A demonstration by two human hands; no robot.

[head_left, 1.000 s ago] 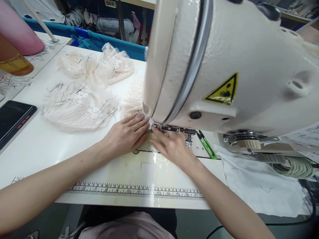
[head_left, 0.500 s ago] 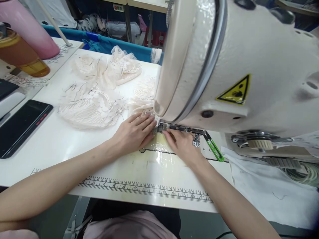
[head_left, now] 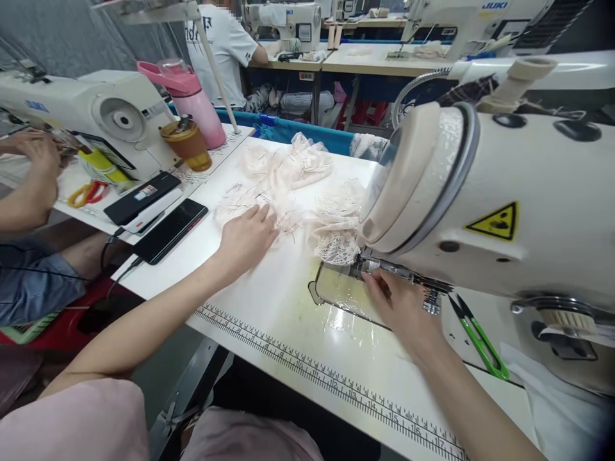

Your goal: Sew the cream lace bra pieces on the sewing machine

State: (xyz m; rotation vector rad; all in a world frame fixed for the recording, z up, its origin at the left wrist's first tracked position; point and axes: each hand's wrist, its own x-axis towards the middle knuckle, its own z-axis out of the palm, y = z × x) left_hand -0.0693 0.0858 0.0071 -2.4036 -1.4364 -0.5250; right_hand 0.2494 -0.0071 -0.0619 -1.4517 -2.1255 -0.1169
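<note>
- Near edge of counter [head_left: 269, 320]: printed ruler [head_left: 331, 378] along it.
- Right hand [head_left: 408, 304]: by the needle area of the machine [head_left: 552, 186], thumb and forefinger bent inward. Fingertips partly hidden; cannot tell whether they pinch anything. Green snips [head_left: 485, 352] lie to its right, apart from it.
- White lace [head_left: 339, 246]: bunched on the counter at the machine's needle, its near edge against the foot area. Reads as very light, limp, open-meshed; likely to snag or stretch if tugged. Best held flat under fingertips near the edge, clear of the needle.
- Left hand [head_left: 250, 240]: palm down, fingers stretched out and not closed, tips on the near lace piece [head_left: 240, 198]. Loose dark threads over it. Soft, probably clingy; a gentle pinch at a rim should lift it, though layers may come together.
- Phone [head_left: 172, 230]: left of that hand, apart.
- Far lace piece [head_left: 293, 166]: crumpled, just beyond the near one, equally flimsy by its look.
- Beyond, left: cup [head_left: 187, 147], pink bottle [head_left: 196, 112].
</note>
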